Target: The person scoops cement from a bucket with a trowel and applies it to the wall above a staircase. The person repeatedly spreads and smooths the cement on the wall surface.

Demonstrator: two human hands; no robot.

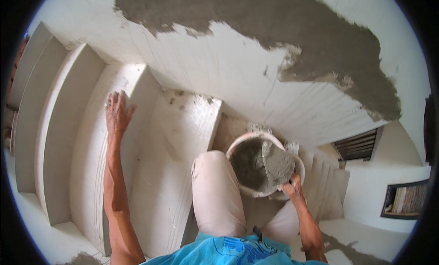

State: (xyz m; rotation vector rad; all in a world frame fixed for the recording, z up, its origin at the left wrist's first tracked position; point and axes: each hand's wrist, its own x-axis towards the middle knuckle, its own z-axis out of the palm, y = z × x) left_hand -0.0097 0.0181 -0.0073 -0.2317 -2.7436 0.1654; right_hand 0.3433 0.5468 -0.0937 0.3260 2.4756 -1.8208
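My left hand [118, 113] rests palm down on a pale stair step [91, 128], fingers stretched out, a ring on one of them. My right hand [292, 187] is closed around the handle of a trowel, and the handle is mostly hidden by the fingers. Wet grey mortar covers the trowel blade [277, 164], which is held over a round bucket [242, 139]. Inside the bucket lies more grey mortar [247, 162]. The bucket stands between the wall and my knees.
A white wall [219, 59] rises ahead, with a broad patch of fresh grey mortar [274, 22] on its upper part. Steps climb at the left, and more stairs [320, 182] descend at the right. A dark barred opening [359, 144] and a framed window [404, 199] are at the far right.
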